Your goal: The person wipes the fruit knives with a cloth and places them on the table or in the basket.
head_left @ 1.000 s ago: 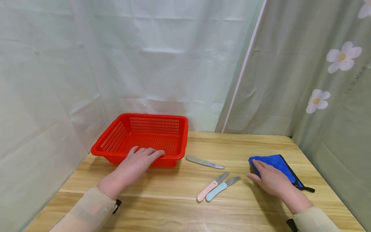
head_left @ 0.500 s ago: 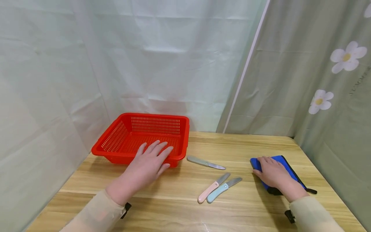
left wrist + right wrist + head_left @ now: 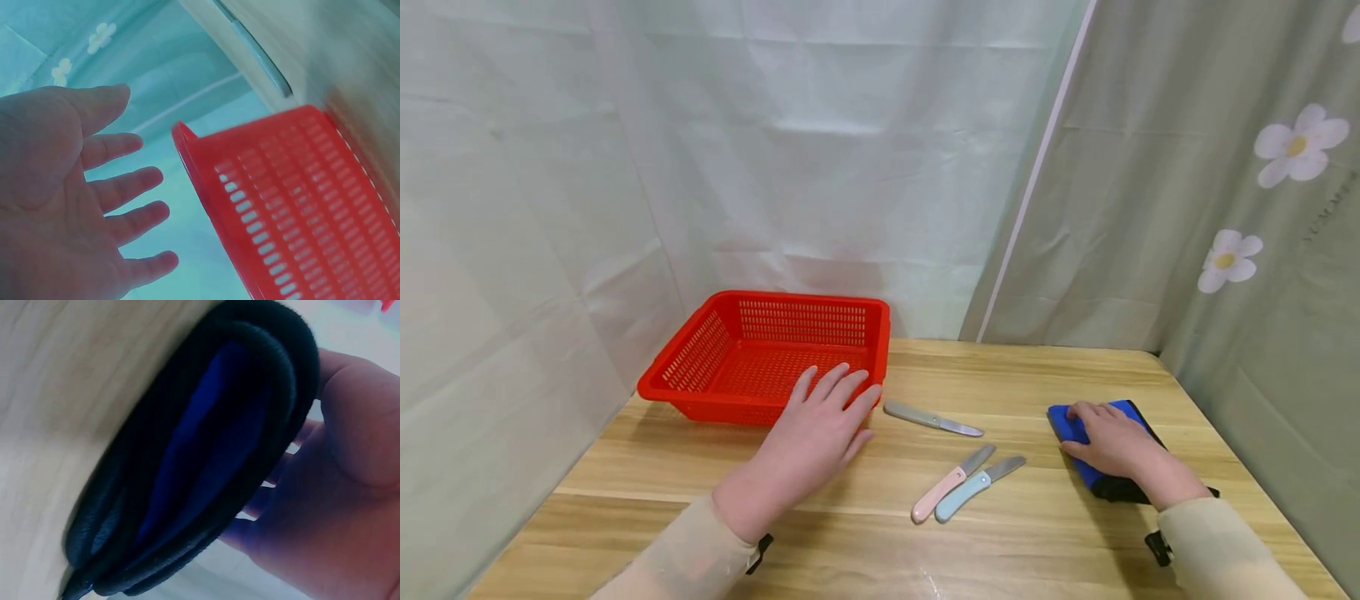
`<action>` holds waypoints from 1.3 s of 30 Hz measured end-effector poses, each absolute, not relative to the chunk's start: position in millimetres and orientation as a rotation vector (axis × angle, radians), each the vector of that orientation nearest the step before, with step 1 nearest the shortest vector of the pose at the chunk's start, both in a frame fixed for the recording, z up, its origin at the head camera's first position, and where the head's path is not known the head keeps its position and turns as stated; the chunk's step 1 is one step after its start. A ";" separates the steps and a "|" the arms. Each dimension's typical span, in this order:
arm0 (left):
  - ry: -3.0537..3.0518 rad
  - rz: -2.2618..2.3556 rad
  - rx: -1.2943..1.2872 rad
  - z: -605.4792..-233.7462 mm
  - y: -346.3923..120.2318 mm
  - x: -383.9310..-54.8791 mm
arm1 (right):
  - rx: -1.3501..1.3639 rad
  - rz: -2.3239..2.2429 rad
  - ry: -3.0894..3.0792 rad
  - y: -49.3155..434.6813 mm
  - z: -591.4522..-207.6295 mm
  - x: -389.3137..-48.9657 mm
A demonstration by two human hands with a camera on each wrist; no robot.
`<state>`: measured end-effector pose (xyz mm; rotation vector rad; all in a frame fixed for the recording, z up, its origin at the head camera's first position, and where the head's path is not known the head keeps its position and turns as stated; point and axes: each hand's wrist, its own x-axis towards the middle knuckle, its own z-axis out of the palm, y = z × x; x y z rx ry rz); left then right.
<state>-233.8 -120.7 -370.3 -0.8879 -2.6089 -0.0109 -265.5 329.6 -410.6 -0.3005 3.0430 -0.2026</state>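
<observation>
Fingers spread, my left hand (image 3: 812,437) hovers at the front right corner of a red plastic basket (image 3: 700,403). The left wrist view shows that hand (image 3: 56,194) apart from the basket (image 3: 250,187), holding nothing. My right hand (image 3: 1112,442) grips the top of a folded blue cloth (image 3: 1067,425) with black edging, thumb on the near side and fingers bent over it. In the right wrist view the cloth's folds (image 3: 206,444) gape, and the right hand's fingertips (image 3: 306,434) are mostly hidden behind it.
Between the hands lie three knives: one with a grey-green handle (image 3: 912,413), one pink (image 3: 936,496) and one light blue (image 3: 961,498), blades exposed. The wooden table (image 3: 1000,550) meets hanging curtains (image 3: 850,167) at the back and sides.
My left hand has moved right along the basket's front, its fingers spreading. My right hand has come down on the cloth and curled its fingers; the cloth's near edge has bunched up.
</observation>
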 end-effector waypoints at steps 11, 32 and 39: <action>-2.423 -0.065 -0.971 -375.9 -91.5 -222.3 | -0.300 -0.134 3.093 332.9 -410.7 -266.0; -2.686 -0.112 -1.054 -398.9 -41.1 -215.2 | -0.454 -0.116 3.185 313.4 -414.8 -245.9; -2.772 -0.087 -1.033 -413.9 -25.3 -220.9 | -0.482 -0.242 3.199 296.7 -406.4 -237.5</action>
